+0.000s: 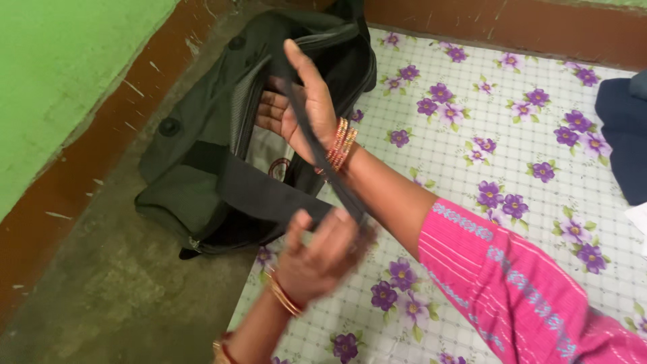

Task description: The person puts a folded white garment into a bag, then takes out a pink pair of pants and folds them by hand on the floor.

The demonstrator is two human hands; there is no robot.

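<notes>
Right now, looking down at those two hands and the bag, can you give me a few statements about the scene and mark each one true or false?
1. The right hand reaches into the open dark bag. True.
2. The bag is bright red. False: it is dark green to black.
3. A dark strap runs across the right wrist toward the left hand. True.
4. The sheet under the arms is plain white. False: it has purple flowers on a light checked ground.
5. Bangles sit on the right wrist. True.
6. The right sleeve is blue. False: it is pink with light blue patterned bands.
</notes>
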